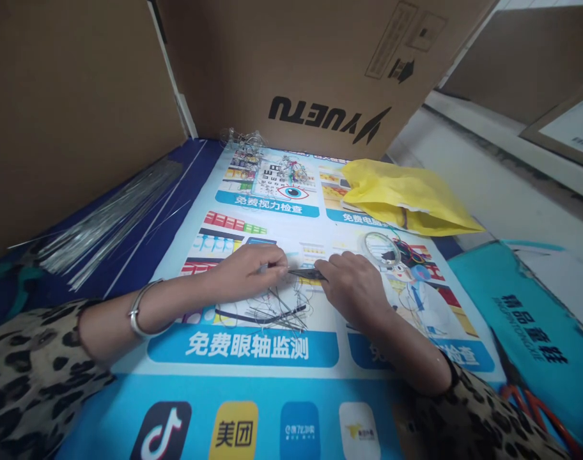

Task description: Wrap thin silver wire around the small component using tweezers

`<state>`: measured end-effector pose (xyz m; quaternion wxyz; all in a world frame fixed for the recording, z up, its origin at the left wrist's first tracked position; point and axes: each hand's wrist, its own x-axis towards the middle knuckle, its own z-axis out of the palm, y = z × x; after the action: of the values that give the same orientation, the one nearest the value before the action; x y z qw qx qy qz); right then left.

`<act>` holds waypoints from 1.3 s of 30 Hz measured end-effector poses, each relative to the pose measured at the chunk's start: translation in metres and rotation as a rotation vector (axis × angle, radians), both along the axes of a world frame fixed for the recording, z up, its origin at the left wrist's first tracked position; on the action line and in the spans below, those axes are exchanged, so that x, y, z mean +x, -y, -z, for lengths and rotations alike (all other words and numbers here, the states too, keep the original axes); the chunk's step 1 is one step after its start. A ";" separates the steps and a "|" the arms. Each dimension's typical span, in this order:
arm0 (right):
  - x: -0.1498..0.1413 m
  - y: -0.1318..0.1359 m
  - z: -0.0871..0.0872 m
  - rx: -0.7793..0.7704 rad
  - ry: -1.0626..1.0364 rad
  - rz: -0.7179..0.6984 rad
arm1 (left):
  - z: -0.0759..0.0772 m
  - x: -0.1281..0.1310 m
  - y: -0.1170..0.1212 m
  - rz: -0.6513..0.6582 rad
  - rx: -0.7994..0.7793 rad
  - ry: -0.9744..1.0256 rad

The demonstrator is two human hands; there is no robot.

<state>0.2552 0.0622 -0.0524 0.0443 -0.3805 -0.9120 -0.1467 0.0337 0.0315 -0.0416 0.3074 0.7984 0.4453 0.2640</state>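
My right hand [351,284] is closed around a dark tool with slim pointed jaws, apparently needle-nose pliers [307,273], its tips facing left. The handles are hidden in my fist. My left hand [253,273] pinches thumb against fingers right at the tool's tips; what lies in the pinch is too small to make out. Just below both hands lies a loose heap of thin cut wires [282,313], some silvery and some dark. A clear round ring-shaped roll [382,249] and tangled coloured threads [411,252] rest beyond my right hand.
A bundle of long silvery wires [114,217] lies at left. Tangled wire pieces [246,144] sit at the back before a cardboard box [310,70]. A yellow pouch [406,191] and a teal bag [526,313] are at right, with orange handles [536,409] below. A printed poster [243,390] covers the surface.
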 end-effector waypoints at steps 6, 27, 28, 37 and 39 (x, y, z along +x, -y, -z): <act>0.001 0.000 0.006 -0.007 -0.031 -0.010 | 0.001 -0.008 -0.007 0.036 -0.097 0.068; -0.001 0.013 -0.021 -0.077 0.058 0.039 | -0.005 0.007 -0.007 -0.017 0.175 -0.332; -0.002 0.015 -0.024 -0.098 0.067 0.042 | -0.005 0.007 -0.007 -0.019 0.182 -0.338; -0.023 0.029 -0.033 -0.109 0.162 0.067 | -0.005 0.006 -0.007 -0.042 0.197 -0.396; -0.027 0.030 -0.035 -0.109 0.191 0.084 | -0.004 0.006 -0.006 -0.032 0.197 -0.404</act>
<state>0.2283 0.0327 -0.0175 -0.0696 -0.4045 -0.9020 -0.1340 0.0397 0.0378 -0.0375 0.1283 0.8542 0.4824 0.1458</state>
